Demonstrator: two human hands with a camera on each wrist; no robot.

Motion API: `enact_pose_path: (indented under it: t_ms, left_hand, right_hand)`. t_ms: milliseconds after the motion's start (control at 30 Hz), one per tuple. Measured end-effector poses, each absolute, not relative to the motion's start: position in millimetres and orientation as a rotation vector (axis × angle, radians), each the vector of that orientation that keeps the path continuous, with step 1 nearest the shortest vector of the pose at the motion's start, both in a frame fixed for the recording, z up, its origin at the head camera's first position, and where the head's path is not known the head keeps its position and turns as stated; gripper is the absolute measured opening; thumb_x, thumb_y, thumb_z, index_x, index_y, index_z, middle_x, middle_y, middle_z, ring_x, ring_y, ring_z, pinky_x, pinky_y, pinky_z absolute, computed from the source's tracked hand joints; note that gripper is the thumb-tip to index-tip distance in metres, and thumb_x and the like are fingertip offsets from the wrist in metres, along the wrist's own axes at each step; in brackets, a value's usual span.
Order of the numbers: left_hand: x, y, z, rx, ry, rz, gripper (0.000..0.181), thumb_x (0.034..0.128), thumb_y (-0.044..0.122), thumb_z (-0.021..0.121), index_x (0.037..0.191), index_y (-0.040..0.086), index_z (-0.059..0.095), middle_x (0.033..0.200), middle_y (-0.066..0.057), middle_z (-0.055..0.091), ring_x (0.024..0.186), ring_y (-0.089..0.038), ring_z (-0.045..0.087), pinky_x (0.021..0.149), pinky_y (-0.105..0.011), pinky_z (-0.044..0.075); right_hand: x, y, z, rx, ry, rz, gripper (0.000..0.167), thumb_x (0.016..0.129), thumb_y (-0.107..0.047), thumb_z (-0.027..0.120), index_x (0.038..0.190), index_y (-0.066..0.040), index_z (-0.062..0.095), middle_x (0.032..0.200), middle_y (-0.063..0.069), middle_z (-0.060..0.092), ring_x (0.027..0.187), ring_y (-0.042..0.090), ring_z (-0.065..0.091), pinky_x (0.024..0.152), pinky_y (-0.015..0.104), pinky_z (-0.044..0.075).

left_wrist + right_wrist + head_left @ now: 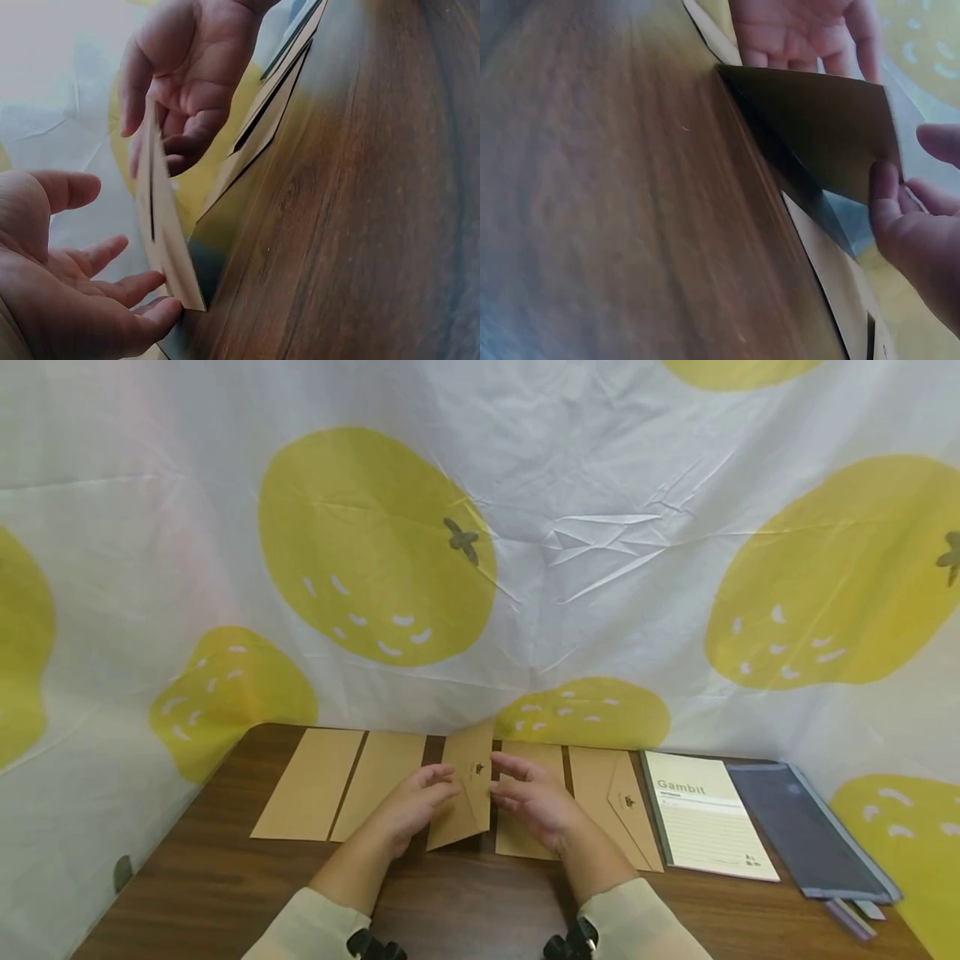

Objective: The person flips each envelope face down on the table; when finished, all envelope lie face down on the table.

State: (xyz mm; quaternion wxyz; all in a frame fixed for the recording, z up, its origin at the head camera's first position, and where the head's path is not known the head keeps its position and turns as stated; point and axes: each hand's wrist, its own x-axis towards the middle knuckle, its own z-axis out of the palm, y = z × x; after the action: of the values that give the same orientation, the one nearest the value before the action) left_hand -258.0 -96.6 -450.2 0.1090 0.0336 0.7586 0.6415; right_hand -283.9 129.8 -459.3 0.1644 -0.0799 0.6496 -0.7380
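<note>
A brown kraft envelope (462, 789) with a small crown mark stands tilted above the table between both hands. In the left wrist view my left hand (90, 277) has its fingers spread, its lower fingertips touching the envelope's edge and its thumb apart. My right hand (536, 797) is at the opposite edge; in the right wrist view its fingers (886, 191) lie about that edge, one against the shaded face. How firmly they hold is hard to see. More kraft envelopes lie flat on either side, one left (386, 777) and one right (611, 793).
A cream notebook (708, 818) marked Gambit lies right of the envelopes. Beyond it is a dark zip pouch (817, 835), with pens (851, 918) at its near end. A white curtain (585, 593) with yellow fruit hangs behind the brown wooden table (225, 893).
</note>
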Motion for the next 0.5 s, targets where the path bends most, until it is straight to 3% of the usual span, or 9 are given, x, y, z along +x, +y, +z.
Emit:
enact_pose_path:
  t_ms: [167, 367, 500]
  left_hand:
    - [-256, -93, -450, 0.150, 2.222, 1.897, 0.053, 0.1039, 0.025, 0.066, 0.152, 0.003, 0.055, 0.162, -0.022, 0.051, 0.153, -0.044, 0.044, 0.126, -0.064, 0.037]
    - [-252, -88, -447, 0.210, 2.206, 1.919, 0.051, 0.1038, 0.023, 0.068, 0.151, 0.008, 0.058, 0.162, -0.021, 0.053, 0.150, -0.043, 0.049, 0.122, -0.064, 0.043]
    - [-251, -84, -444, 0.217, 2.138, 1.970, 0.053, 0.1036, 0.025, 0.068, 0.153, 0.010, 0.057, 0.168, -0.018, 0.046, 0.152, -0.041, 0.047, 0.122, -0.063, 0.043]
  right_hand:
    - [-281, 124, -457, -0.253, 1.843, -2.073, 0.071, 0.100, -0.001, 0.066, 0.165, -0.006, 0.038, 0.172, 0.020, 0.033, 0.118, 0.016, 0.063, 0.114, 0.035, 0.048]
    - [-274, 117, -452, -0.316, 1.761, -2.075, 0.077, 0.101, -0.003, 0.069, 0.168, -0.015, 0.033, 0.169, 0.023, 0.034, 0.130, 0.021, 0.057, 0.108, 0.031, 0.052]
    - [-271, 113, -449, -0.331, 1.729, -2.080, 0.079, 0.102, -0.006, 0.069, 0.170, -0.020, 0.031, 0.166, 0.024, 0.034, 0.128, 0.021, 0.057, 0.107, 0.031, 0.053]
